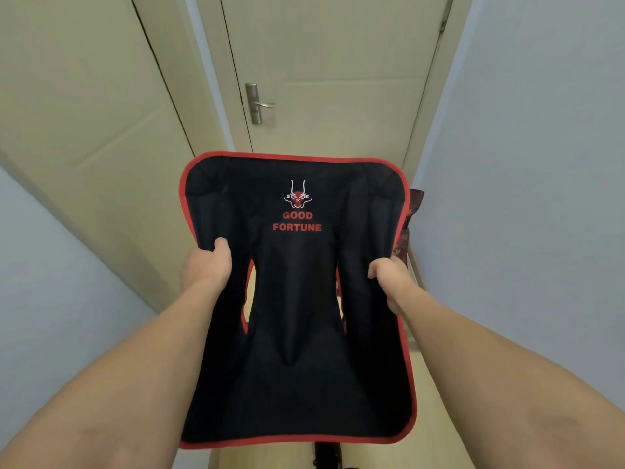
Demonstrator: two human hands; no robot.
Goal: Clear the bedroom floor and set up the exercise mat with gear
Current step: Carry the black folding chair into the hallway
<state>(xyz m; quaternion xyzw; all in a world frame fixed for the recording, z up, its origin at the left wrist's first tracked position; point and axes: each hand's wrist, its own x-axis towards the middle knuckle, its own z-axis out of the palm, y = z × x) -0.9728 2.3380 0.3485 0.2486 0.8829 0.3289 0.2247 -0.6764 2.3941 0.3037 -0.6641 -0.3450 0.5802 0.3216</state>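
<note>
— Folding camp chair [297, 299]: black fabric, red trim, held up before closed door [338, 79]?
— Yes. Left hand [208, 264], right hand [389, 275] each clutch a side edge; keep level, carry clear.

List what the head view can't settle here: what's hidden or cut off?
- Frame under the black folding chair seat: covered by the fabric.
- Fingers of the left hand and right hand: curled behind the seat's edges; only thumbs show.
- Dark patterned item by the right wall: mostly behind the seat.
- Black object at the bottom edge: cut off.
- Floor, exercise mat: not visible.
</note>
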